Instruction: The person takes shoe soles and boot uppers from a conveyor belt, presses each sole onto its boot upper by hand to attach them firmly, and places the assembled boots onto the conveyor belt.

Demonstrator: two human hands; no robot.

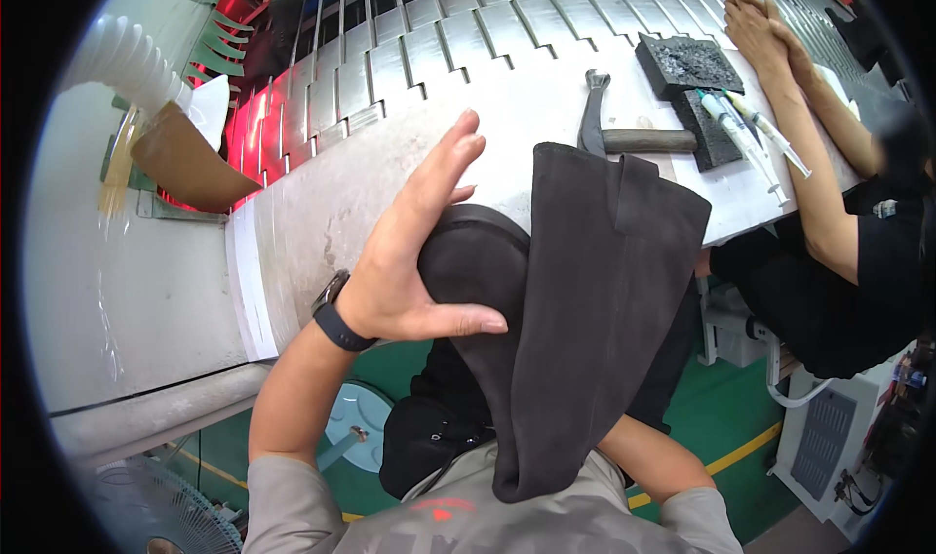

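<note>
The left hand is open, fingers straight and together, thumb stuck out to the right. Its palm lies flat against the rounded left side of a dark cloth, pressing it rather than gripping it. A black watch sits on that wrist.

The cloth is held up between the person's chest and the bench. It stands as a tall folded slab, its top edge level with the bench's near edge, its lower end hanging down to the grey shirt. A curved, hood-like part bulges out at the left, under the palm.

The right hand is hidden behind the cloth; only the forearm shows, rising from below into the fabric, so I cannot tell whether that hand is open or closed.

On the bench behind the cloth lies a hammer, its head to the left and wooden handle pointing right. Just right of it are two black foam blocks and two syringes lying side by side. Beyond is a slatted metal conveyor.

A second person in black sits at the right, hands clasped on the bench, well apart from the cloth. A white ribbed hose hangs at upper left.
</note>
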